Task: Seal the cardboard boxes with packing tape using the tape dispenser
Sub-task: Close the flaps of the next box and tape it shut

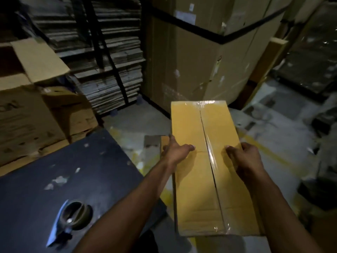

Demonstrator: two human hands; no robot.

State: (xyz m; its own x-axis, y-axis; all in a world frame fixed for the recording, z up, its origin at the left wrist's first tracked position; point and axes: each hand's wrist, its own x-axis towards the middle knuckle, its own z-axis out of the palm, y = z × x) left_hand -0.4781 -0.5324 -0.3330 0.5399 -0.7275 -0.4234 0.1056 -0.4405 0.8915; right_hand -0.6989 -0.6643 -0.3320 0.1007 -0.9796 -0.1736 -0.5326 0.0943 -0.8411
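A long yellow-brown cardboard box point(189, 125) is held in the air to the right of the table, its flaps closed and a strip of clear tape running along the centre seam. My left hand point(176, 150) grips its left edge, thumb on top. My right hand point(244, 157) grips the right edge, thumb on the top face. The tape dispenser point(73, 216), with a roll of tape in it, lies on the dark table point(73, 170) at the lower left, away from both hands.
Stacks of flattened cartons point(109, 70) fill shelving at the back. A tall strapped carton point(200, 52) stands ahead. Open and stacked boxes point(36, 114) sit at the left. A flat piece of cardboard point(153, 141) lies on the stained concrete floor below the box.
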